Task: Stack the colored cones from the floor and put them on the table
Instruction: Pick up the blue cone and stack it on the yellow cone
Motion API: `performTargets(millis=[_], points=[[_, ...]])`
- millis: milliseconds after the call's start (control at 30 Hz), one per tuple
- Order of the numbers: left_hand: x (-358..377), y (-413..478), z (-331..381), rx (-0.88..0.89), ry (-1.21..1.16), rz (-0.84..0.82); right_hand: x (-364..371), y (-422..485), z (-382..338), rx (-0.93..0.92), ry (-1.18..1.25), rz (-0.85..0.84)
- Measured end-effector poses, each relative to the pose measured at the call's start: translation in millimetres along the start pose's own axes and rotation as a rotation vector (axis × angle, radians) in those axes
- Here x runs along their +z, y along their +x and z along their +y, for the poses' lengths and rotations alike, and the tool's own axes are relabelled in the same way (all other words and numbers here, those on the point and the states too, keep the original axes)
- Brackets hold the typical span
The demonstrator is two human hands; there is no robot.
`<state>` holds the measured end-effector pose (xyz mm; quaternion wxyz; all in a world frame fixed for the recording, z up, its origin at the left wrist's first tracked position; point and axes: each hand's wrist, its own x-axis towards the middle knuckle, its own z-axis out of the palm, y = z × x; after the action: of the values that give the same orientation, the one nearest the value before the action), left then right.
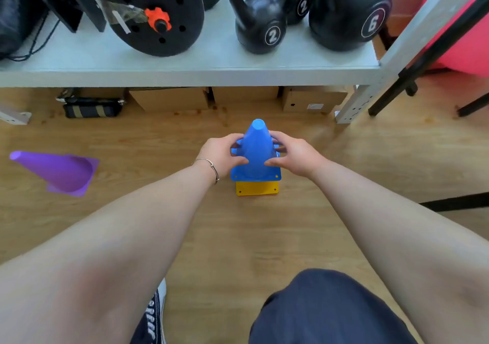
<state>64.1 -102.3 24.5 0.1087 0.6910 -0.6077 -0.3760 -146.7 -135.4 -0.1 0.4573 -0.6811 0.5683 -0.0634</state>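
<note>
A blue cone stands upright on the wooden floor, stacked over a yellow cone of which only the square base shows. My left hand grips the blue cone's left side and my right hand grips its right side. A purple cone lies tipped on its side at the left, tip pointing left, apart from both hands.
A grey shelf spans the top with black weight plates and kettlebells. Cardboard boxes and a dark bag sit under it. Black legs and a pink ball are at the right.
</note>
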Motion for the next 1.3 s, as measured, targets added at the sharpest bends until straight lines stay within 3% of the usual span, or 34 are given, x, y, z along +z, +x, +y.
performTargets(millis=[367, 767, 1000, 1133, 1300], points=[[54, 28, -45, -0.087, -0.062, -0.079, 37, 30, 47, 0.078, -0.051, -0.114], [70, 40, -55, -0.151, -0.081, -0.136, 55, 34, 60, 0.121, -0.082, -0.038], [55, 41, -47, -0.155, 0.1, -0.216, 40, 38, 42, 0.13, -0.409, -0.077], [25, 38, -40, -0.154, 0.327, -0.143, 17, 37, 22, 0.145, -0.532, 0.008], [-13, 26, -37, -0.193, 0.51, 0.098, 1, 39, -21, 0.052, -0.686, 0.197]])
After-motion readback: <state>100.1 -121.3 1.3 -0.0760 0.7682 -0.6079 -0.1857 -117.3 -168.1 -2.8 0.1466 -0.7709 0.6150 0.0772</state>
